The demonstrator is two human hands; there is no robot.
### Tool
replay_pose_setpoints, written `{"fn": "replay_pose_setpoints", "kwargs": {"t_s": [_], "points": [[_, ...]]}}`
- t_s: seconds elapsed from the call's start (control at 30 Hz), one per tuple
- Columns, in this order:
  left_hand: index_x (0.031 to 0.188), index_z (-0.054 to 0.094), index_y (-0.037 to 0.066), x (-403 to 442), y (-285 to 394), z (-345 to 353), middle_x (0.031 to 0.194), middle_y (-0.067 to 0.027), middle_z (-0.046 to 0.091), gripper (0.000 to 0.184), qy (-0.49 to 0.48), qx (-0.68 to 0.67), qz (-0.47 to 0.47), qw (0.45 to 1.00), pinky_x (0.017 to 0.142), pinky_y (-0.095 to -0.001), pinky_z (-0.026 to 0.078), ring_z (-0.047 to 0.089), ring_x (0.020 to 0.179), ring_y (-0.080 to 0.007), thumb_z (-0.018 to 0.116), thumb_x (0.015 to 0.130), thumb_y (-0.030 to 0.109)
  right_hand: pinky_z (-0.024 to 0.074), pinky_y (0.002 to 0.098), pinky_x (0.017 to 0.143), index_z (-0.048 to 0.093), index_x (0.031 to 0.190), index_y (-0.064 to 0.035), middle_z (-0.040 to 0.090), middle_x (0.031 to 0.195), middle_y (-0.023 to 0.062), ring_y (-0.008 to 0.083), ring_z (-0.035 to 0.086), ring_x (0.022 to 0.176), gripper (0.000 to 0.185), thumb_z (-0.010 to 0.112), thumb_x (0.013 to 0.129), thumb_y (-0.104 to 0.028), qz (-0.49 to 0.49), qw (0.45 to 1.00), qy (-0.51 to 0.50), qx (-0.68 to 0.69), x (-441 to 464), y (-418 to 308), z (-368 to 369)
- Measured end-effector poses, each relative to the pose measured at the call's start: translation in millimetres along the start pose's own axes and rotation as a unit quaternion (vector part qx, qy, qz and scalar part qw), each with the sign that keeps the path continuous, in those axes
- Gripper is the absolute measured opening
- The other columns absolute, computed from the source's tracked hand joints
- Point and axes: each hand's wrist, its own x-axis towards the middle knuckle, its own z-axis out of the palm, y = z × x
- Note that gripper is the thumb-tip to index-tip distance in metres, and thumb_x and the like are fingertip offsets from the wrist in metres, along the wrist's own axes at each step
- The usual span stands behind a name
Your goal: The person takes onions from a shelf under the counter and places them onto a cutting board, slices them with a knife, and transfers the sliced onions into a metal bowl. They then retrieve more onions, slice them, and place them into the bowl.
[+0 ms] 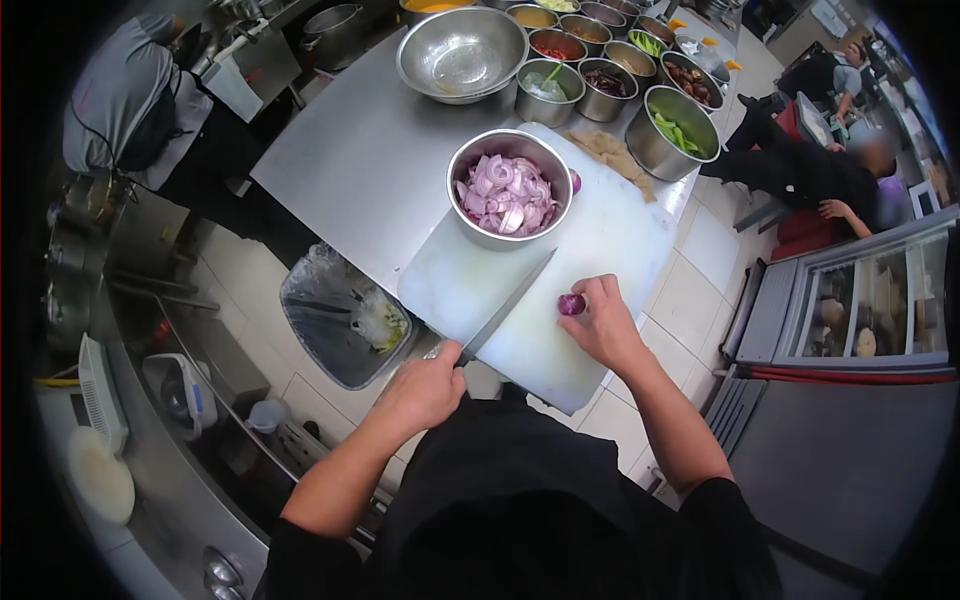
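Note:
My left hand is closed around the handle of a kitchen knife, whose blade points away from me across the white cutting board. On the right part of the board, the thumb and fingers of my right hand pinch a small red onion. Beyond the blade stands a steel bowl filled with sliced red onion. Another piece of red onion shows at that bowl's right side, partly hidden by it.
A large steel bowl and several steel containers of ingredients, one with green vegetables, stand farther back. A brown cloth lies beside the board. Below the table edge is a lined bin. People stand left and right.

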Motion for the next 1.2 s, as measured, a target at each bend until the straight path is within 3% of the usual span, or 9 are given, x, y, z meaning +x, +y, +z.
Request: {"fn": "replay_pose_setpoints", "kwargs": {"t_s": [0.13,0.27,0.47,0.77,0.87,0.97,1.2], "points": [[0.122,0.049,0.003,-5.5,-5.4,-7.2,0.087,-0.0287,0.068,0.028,0.006,0.042,0.019,0.999,0.081,-0.0597,0.048,0.064,0.087,-0.0505,0.050,0.098,0.017,0.0547,0.0417,0.088,0.063,0.113,-0.0053,0.054,0.119,0.0184,0.0361,0.062,0.102,0.034,0.077,0.082,-0.008,-0.032,0.998,0.029,0.036,1.3,3.9,8.4],[0.114,0.049,0.004,-12.5,-10.7,-3.2,0.087,-0.0276,0.067,0.021,0.030,0.036,0.044,0.998,0.079,-0.0597,0.048,0.064,0.087,-0.0497,0.049,0.098,0.017,0.0553,0.0409,0.084,0.065,0.109,-0.0049,0.058,0.108,0.0157,0.0334,0.064,0.098,0.028,0.075,0.083,-0.006,-0.102,0.990,0.088,0.046,1.6,1.4,11.5],[0.107,0.046,0.005,-13.6,7.6,-9.4,0.082,-0.0260,0.065,0.017,-0.012,0.100,0.011,0.995,0.074,-0.0598,0.049,0.064,0.082,-0.0489,0.048,0.097,0.018,0.0562,0.0400,0.077,0.066,0.101,-0.0044,0.061,0.101,0.0143,0.0327,0.066,0.085,0.020,0.073,0.082,-0.006,-0.063,0.992,0.090,0.066,7.1,-3.0,16.0],[0.112,0.047,0.005,-2.4,19.0,-7.3,0.084,-0.0246,0.068,0.020,-0.039,0.141,0.015,0.989,0.072,-0.0596,0.051,0.066,0.081,-0.0467,0.050,0.095,0.017,0.0561,0.0397,0.074,0.067,0.093,-0.0038,0.063,0.094,0.0129,0.0309,0.068,0.082,0.016,0.074,0.079,-0.006,-0.044,0.988,0.115,0.094,10.5,-1.6,20.5],[0.111,0.047,0.004,-7.5,29.6,-17.0,0.084,-0.0246,0.067,0.021,-0.029,0.140,0.028,0.989,0.072,-0.0597,0.050,0.065,0.082,-0.0476,0.051,0.095,0.016,0.0563,0.0394,0.074,0.068,0.093,-0.0038,0.064,0.094,0.0132,0.0320,0.068,0.081,0.016,0.074,0.079,-0.006,-0.077,0.983,0.136,0.095,9.6,7.0,24.6],[0.111,0.047,0.003,0.6,18.0,-5.6,0.084,-0.0244,0.068,0.021,-0.024,0.126,0.047,0.991,0.072,-0.0596,0.050,0.065,0.082,-0.0478,0.052,0.095,0.016,0.0578,0.0364,0.075,0.067,0.095,-0.0026,0.066,0.094,0.0126,0.0279,0.069,0.081,0.018,0.075,0.080,-0.006,-0.057,0.985,0.137,0.087,8.8,5.8,25.3],[0.108,0.048,0.001,5.4,25.2,-7.5,0.081,-0.0255,0.068,0.020,-0.029,0.148,0.053,0.987,0.072,-0.0588,0.050,0.066,0.081,-0.0479,0.051,0.094,0.014,0.0561,0.0397,0.072,0.068,0.091,-0.0030,0.065,0.090,0.0133,0.0321,0.068,0.079,0.014,0.075,0.078,-0.004,-0.060,0.979,0.160,0.113,7.3,5.7,28.2]]}}
